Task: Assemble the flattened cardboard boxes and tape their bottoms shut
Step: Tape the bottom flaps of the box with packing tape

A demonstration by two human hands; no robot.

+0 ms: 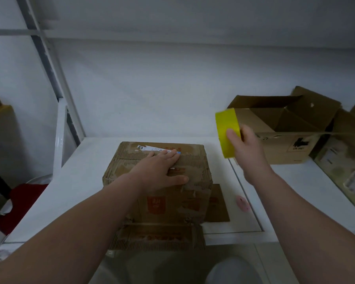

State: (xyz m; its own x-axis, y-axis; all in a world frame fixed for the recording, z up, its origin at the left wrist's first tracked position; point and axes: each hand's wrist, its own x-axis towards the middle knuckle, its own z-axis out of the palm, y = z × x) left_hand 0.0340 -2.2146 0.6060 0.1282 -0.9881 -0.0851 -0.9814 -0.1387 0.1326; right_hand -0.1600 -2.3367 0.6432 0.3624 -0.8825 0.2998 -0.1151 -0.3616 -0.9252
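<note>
A worn brown cardboard box (195, 160) stands on the white table (86, 181) with its closed flaps facing up. My left hand (162, 171) lies flat on those flaps with straight fingers, pressing them down. To the right and higher, my right hand (248, 148) grips a yellow roll of tape (226, 128) held in the air, apart from the box. The box's lower flaps (162, 236) splay out toward me on the table.
An open cardboard box (279, 128) lies on its side at the back right, with more boxes (346, 160) beside it. A small pink object (242, 202) lies on the table right of the box. A red item (23, 201) sits low on the left.
</note>
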